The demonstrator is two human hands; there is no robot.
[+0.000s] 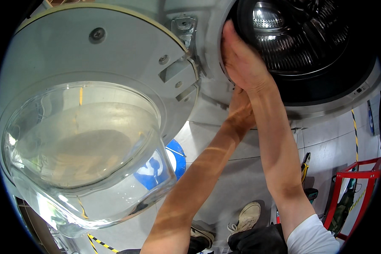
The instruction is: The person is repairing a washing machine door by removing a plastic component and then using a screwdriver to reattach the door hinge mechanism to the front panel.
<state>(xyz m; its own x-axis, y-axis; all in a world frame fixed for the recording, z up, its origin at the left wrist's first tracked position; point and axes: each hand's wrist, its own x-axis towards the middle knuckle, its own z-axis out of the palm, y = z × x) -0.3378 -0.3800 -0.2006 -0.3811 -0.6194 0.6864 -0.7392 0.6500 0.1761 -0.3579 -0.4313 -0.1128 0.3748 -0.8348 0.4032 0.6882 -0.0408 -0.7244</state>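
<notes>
A front-loading washing machine stands open, its metal drum (283, 38) at the upper right with a dark rubber door gasket (309, 91) around the mouth. My right hand (244, 61) lies along the left side of the gasket, against the light rim of the opening. One digit stretches upward; some of its other fingers are hidden. Below it, my left hand (241, 108) reaches to the lower left of the rim, partly covered by my right wrist, its fingers out of sight. To the left hangs the round door (127, 46) with its clear glass bowl (89, 169).
A metal hinge (184, 29) sits between door and opening. On the tiled floor are a blue round sign (178, 158), yellow-handled pliers (305, 167), a red metal frame (332, 199) and black-yellow tape (101, 243). My shoes (247, 216) stand below.
</notes>
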